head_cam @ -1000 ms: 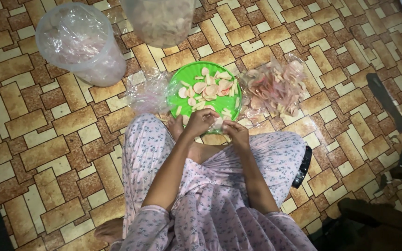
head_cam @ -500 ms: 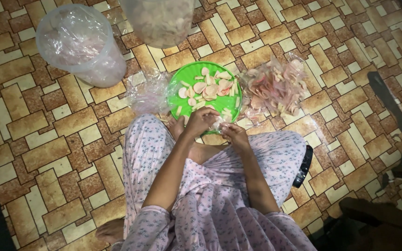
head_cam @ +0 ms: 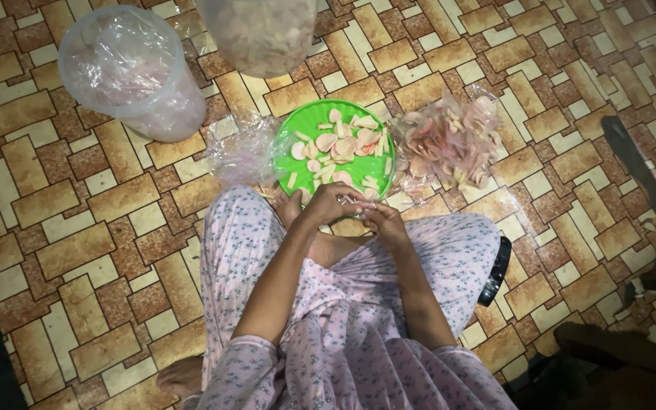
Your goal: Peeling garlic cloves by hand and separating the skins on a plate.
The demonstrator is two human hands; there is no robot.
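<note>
I sit on a tiled floor with a round green plate in front of my knees. Pale round and strip-shaped snack pieces lie on it. My left hand and my right hand meet at the plate's near rim, fingers curled together around a small piece that I can barely make out. Right of the plate lies a heap of similar pinkish pieces on clear plastic.
A clear plastic-lined tub stands at the upper left. A clear bag full of pale pieces is at the top centre. Crumpled clear plastic lies left of the plate. A dark object sits by my right knee.
Both hands stay at the plate's near rim with only slight finger movement. Nothing else has shifted.
</note>
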